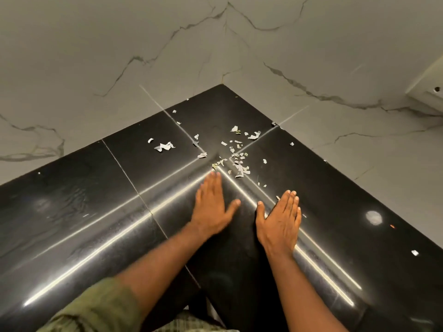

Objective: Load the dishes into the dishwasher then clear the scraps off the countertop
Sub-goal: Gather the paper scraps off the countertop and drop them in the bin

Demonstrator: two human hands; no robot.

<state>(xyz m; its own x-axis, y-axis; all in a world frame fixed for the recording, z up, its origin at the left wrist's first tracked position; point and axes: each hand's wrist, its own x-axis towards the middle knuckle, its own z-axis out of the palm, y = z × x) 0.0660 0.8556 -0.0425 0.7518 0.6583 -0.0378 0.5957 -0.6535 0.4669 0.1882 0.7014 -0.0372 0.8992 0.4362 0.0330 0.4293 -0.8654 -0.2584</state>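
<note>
Several small pale paper-like scraps (236, 161) lie scattered over the corner of a glossy black countertop (96, 207). A larger torn piece (165, 146) sits apart to the left. My left hand (212, 207) lies flat on the counter with straight fingers, its fingertips just short of the nearest scraps. My right hand (280, 219) also lies flat with fingers together, beside a small scrap at its fingertips. Neither hand holds anything. No dishes or dishwasher are in view.
Grey marble-veined walls (311, 56) meet behind the counter corner. A white fixture (429, 92) juts from the right wall. Stray scraps lie at the right, including a white one (415, 253) near the edge.
</note>
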